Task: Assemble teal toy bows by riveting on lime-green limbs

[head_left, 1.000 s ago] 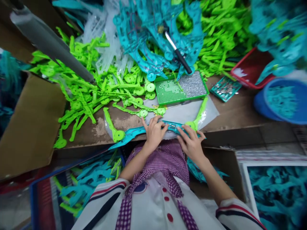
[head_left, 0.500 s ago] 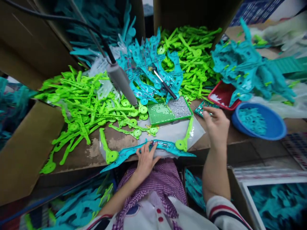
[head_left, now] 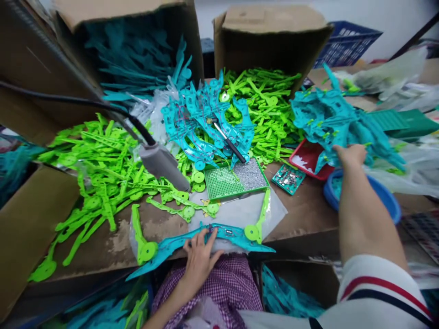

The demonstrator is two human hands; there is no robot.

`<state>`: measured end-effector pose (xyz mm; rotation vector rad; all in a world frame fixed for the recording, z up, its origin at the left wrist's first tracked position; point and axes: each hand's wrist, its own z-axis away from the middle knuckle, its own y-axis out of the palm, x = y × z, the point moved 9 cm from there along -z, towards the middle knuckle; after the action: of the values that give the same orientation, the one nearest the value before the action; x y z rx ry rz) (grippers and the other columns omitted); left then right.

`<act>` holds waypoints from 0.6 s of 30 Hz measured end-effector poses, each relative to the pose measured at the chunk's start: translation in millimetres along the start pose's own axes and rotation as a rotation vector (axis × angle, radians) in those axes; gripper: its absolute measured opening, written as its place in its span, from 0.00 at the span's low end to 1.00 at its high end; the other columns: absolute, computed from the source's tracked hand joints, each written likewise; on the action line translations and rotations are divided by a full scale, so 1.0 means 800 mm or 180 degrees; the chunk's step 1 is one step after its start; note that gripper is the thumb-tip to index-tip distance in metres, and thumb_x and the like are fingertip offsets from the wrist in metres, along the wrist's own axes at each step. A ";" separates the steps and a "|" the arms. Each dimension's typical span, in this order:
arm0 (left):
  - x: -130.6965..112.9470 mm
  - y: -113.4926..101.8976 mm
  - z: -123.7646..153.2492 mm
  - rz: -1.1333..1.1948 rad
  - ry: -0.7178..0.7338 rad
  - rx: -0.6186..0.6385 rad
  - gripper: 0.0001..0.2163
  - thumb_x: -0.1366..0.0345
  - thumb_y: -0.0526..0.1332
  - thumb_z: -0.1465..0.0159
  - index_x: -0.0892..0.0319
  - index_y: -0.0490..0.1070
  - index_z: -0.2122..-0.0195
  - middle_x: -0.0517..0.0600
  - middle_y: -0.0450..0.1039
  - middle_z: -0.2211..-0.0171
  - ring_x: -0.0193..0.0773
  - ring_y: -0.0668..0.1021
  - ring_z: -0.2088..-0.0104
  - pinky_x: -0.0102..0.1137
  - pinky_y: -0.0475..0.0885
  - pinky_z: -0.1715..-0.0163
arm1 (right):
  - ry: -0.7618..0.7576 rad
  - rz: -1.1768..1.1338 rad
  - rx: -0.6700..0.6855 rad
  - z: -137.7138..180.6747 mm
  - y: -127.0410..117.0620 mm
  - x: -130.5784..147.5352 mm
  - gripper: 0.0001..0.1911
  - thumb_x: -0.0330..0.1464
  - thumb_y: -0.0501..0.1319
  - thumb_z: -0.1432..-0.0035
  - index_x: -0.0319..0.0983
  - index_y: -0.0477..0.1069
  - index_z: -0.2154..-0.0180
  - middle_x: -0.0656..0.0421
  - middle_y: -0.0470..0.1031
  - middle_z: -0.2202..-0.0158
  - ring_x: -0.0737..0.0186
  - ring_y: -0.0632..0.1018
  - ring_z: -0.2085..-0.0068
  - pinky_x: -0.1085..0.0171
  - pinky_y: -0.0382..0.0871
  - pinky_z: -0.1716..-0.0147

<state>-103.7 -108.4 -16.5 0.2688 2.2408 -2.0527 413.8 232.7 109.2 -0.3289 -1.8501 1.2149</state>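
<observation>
My left hand (head_left: 199,255) rests with fingers spread flat on a long teal plastic part (head_left: 219,235) at the table's near edge. Green arm pieces (head_left: 144,244) join that part at both ends. My right hand (head_left: 350,154) is stretched far to the right, reaching into a heap of teal plastic parts (head_left: 336,121) above a blue bowl (head_left: 387,203). Its fingers are hidden in the heap.
A green tray of tiny screws (head_left: 236,180) sits mid-table, a small teal tray (head_left: 288,177) and a red tray (head_left: 307,160) to its right. A hanging grey power tool (head_left: 161,162) points down at left. Piles of green parts (head_left: 103,164) and cardboard boxes (head_left: 270,32) surround the work spot.
My right hand left the teal part and swung right, past the small teal tray, into the teal heap over the blue bowl. My left hand stayed on the part. The view tilted up.
</observation>
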 end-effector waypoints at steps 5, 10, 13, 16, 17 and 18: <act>0.001 0.001 0.002 -0.0030 -0.0001 0.0054 0.27 0.55 0.67 0.35 0.44 0.68 0.34 0.58 0.72 0.46 0.53 0.72 0.48 0.47 0.64 0.49 | -0.0237 -0.0021 -0.0216 -0.016 0.003 0.019 0.24 0.25 0.55 0.43 0.24 0.73 0.46 0.36 0.74 0.56 0.49 0.68 0.59 0.52 0.55 0.57; -0.002 -0.007 -0.008 0.0121 0.0147 0.0399 0.28 0.59 0.65 0.33 0.50 0.65 0.32 0.59 0.72 0.48 0.50 0.72 0.51 0.44 0.68 0.51 | -0.0602 -0.0228 -0.0452 -0.001 -0.024 0.029 0.24 0.24 0.53 0.43 0.25 0.72 0.46 0.36 0.75 0.54 0.45 0.72 0.54 0.51 0.58 0.54; -0.003 -0.017 -0.017 0.0244 0.0195 0.0717 0.27 0.61 0.66 0.33 0.49 0.65 0.33 0.57 0.71 0.49 0.49 0.72 0.50 0.42 0.69 0.52 | -0.0778 -0.0420 -0.0732 0.015 -0.047 0.028 0.22 0.24 0.53 0.42 0.29 0.72 0.47 0.37 0.76 0.54 0.45 0.74 0.50 0.50 0.60 0.53; -0.009 -0.027 -0.027 0.0277 0.0275 0.0891 0.27 0.60 0.67 0.34 0.50 0.66 0.34 0.56 0.72 0.48 0.51 0.72 0.47 0.44 0.70 0.49 | -0.0690 -0.0602 -0.0960 0.030 -0.053 0.010 0.19 0.25 0.56 0.44 0.33 0.72 0.50 0.39 0.76 0.56 0.46 0.76 0.55 0.48 0.62 0.56; -0.012 -0.030 -0.031 0.0283 0.0299 0.0891 0.27 0.60 0.67 0.35 0.51 0.67 0.35 0.56 0.72 0.47 0.52 0.72 0.45 0.45 0.69 0.47 | -0.0673 -0.0778 -0.1043 0.037 -0.051 0.002 0.17 0.27 0.58 0.44 0.35 0.72 0.52 0.41 0.75 0.58 0.46 0.76 0.58 0.48 0.62 0.59; -0.015 -0.032 -0.035 0.0294 0.0316 0.0875 0.26 0.59 0.68 0.35 0.53 0.69 0.36 0.56 0.73 0.47 0.52 0.72 0.44 0.46 0.69 0.45 | -0.0804 -0.0989 -0.1046 0.047 -0.045 -0.002 0.15 0.30 0.58 0.44 0.37 0.71 0.53 0.43 0.75 0.60 0.48 0.75 0.62 0.47 0.63 0.62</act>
<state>-95.5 -83.2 13.1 0.4944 1.9493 -2.3417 393.9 191.2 133.7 -0.0598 -2.2268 0.7669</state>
